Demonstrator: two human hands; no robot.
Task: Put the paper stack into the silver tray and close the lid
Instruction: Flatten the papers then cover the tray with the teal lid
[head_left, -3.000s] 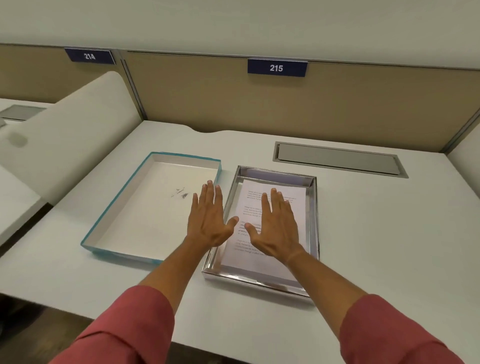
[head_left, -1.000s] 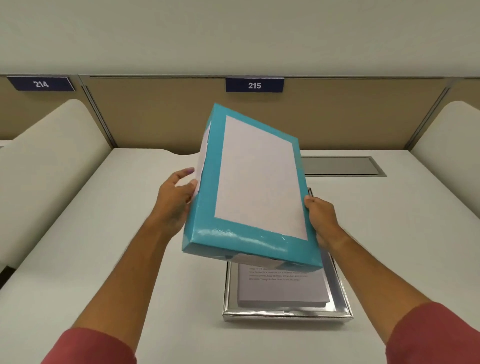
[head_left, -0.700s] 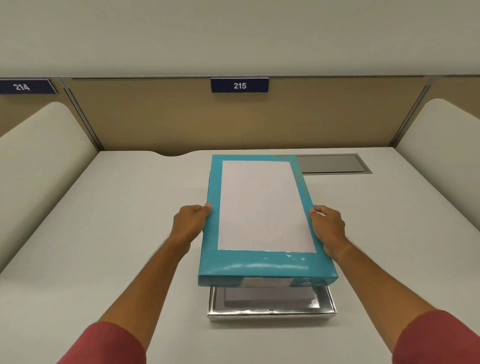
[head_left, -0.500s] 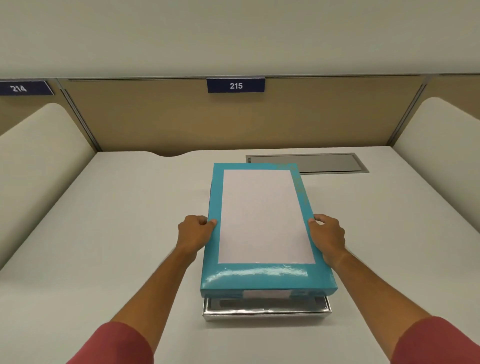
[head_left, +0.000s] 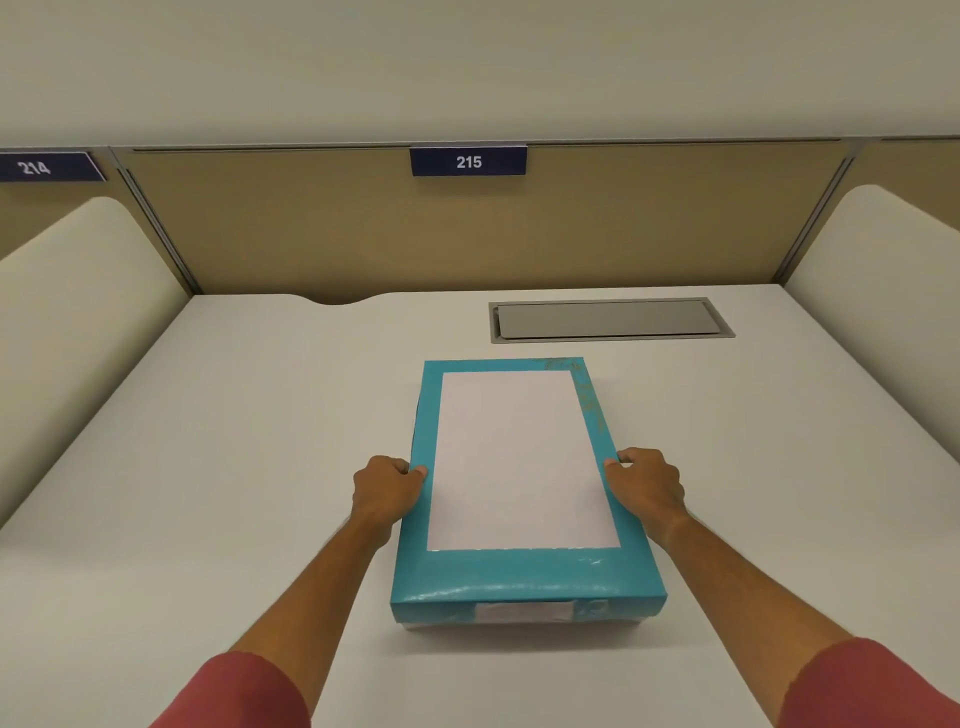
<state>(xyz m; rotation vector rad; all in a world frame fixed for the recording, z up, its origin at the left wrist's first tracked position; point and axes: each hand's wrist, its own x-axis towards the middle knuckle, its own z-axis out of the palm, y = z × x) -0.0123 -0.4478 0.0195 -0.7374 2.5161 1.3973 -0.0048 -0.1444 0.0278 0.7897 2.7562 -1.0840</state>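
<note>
A teal lid (head_left: 524, 571) with a white panel on top sits low in the middle of the frame on the white desk (head_left: 208, 467), pressed down so far that the silver tray beneath shows at most as a thin pale sliver under its near edge; the paper stack is hidden under it. The left hand (head_left: 384, 488) grips the lid's left long edge, fingers curled down its side and thumb on top, and the right hand (head_left: 647, 483) holds the right edge the same way, directly opposite. Both red sleeves (head_left: 234, 696) enter from the bottom corners. A grey hatch (head_left: 608, 319) lies in the desk at upper right of centre, and a sign reading 215 (head_left: 467, 161) hangs on the tan partition above.
</note>
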